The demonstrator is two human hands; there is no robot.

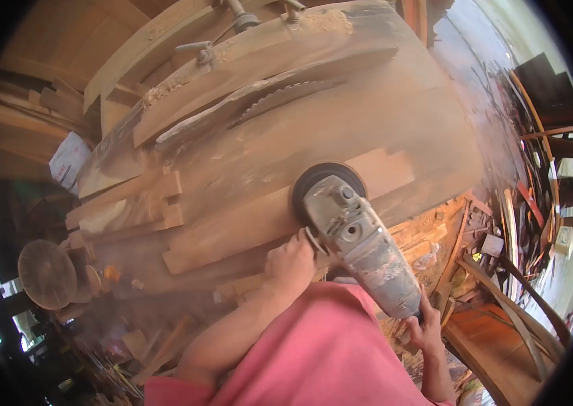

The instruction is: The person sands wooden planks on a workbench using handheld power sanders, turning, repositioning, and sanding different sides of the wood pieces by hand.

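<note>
An angle grinder, grey and worn, with a dark round disc at its head, lies diagonally across the middle of the view. Closed around its side handle is my left hand, with the fingers wrapped. My right hand grips the rear end of the body; part of that grip is hidden by the tool. Beneath the disc is a long flat wooden board, whose far end shows past the disc to the right. The disc covers part of the board.
A toothed saw blade pokes up through the dusty worktable beyond the board. Wood pieces lie at the left. Clamp-like metal fittings sit at the far edge. Scrap wood strips crowd the right side. Dust hazes the air.
</note>
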